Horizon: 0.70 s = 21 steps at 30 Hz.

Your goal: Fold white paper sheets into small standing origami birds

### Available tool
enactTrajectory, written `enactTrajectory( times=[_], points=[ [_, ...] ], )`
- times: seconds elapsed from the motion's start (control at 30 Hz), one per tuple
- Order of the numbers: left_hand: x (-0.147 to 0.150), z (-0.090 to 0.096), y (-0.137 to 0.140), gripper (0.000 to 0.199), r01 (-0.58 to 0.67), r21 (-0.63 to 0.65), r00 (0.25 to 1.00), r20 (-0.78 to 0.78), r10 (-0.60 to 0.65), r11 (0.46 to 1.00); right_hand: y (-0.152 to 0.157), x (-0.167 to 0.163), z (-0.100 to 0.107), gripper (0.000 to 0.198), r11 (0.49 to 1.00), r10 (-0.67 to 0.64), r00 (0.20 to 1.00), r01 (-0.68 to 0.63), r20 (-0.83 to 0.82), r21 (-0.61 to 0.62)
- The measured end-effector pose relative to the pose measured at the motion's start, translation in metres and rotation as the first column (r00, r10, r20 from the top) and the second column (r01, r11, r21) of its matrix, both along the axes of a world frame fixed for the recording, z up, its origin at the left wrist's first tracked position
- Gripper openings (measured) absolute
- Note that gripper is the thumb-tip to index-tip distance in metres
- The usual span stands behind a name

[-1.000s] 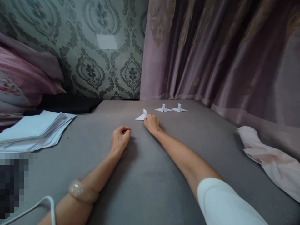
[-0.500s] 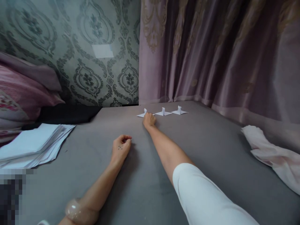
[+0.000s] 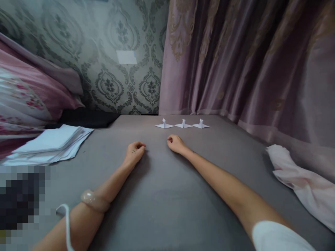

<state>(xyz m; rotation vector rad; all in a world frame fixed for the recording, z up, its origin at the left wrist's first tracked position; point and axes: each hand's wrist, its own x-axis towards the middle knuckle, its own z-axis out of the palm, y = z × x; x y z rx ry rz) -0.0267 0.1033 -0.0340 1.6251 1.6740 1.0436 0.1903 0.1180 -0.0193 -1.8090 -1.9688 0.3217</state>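
Three paper figures (image 3: 183, 125) are set long axes left-to-right, pointed upward mid-length. Left hand (image 3: 135, 152) and right hand (image 3: 176, 144) are loosely clenched.

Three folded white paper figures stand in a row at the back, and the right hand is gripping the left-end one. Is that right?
Not quite: the head view shows the right hand apart from the left-end figure, nearer the camera, not gripping it. The row of three paper figures at the back is right.
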Motion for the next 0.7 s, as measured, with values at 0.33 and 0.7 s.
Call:
enactTrajectory(
  times=[0.33, 0.7],
  points=[
    [-0.095, 0.024, 0.004, 0.017, -0.317, 0.139, 0.91, -0.235, 0.342, 0.938, -0.045, 0.013, -0.017, 0.019, 0.96, 0.193, 0.981, -0.184, -0.022, 0.212],
    [-0.25, 0.049, -0.033, 0.034, -0.764, 0.335, 0.457, -0.323, 0.829, 0.552, -0.023, 0.019, -0.034, 0.026, 0.919, 0.279, 0.96, -0.27, 0.012, 0.286]
  ],
)
